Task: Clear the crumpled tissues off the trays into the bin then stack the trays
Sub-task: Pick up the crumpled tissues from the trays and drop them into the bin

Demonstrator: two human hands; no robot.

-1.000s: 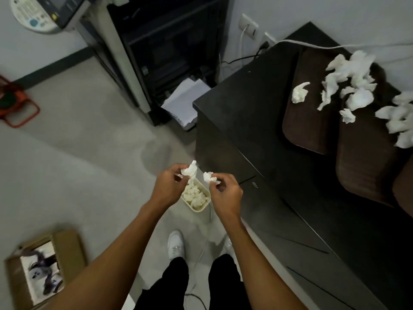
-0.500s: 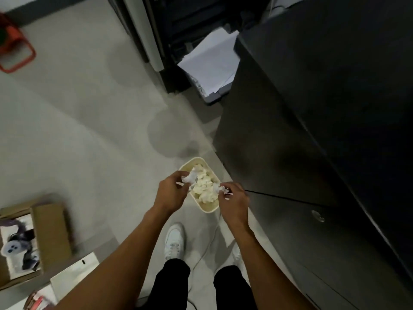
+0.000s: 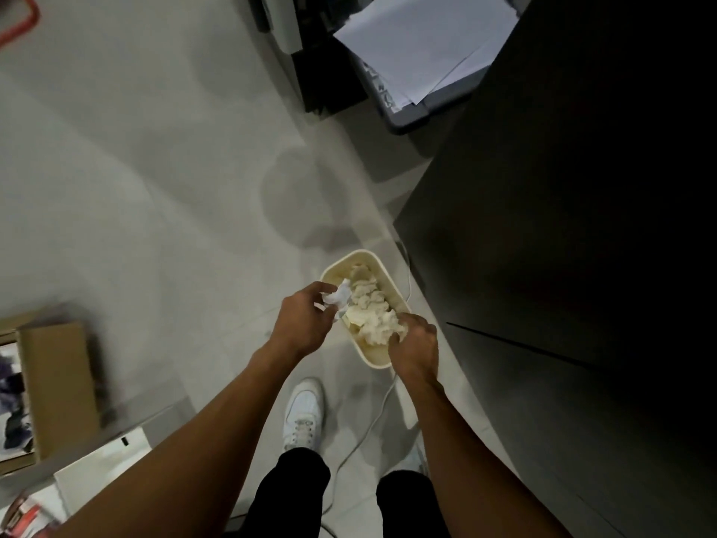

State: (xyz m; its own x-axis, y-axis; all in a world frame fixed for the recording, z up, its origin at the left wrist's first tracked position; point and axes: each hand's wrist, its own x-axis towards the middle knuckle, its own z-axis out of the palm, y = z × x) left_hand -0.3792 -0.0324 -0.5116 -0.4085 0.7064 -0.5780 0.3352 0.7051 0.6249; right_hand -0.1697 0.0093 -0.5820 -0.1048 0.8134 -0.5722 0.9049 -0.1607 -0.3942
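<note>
A cream bin (image 3: 373, 359) stands on the floor beside the black cabinet, holding a pile of crumpled tissues (image 3: 368, 308). My left hand (image 3: 304, 324) hovers over the bin's left rim, pinching one crumpled tissue (image 3: 338, 297). My right hand (image 3: 415, 345) reaches down at the bin's near right corner, fingers curled against the pile. Whether it holds a tissue is hidden. The trays are out of view.
The black cabinet (image 3: 562, 227) fills the right side. Loose white paper sheets (image 3: 426, 44) lie on a printer tray at the top. A cardboard box (image 3: 58, 382) sits at the left on the floor. A white cable (image 3: 368, 425) runs past my shoe (image 3: 304, 413).
My view has tilted down, so the trays and cabinet top dropped out of sight. Both hands lowered from above the bin down to its rim, still close together.
</note>
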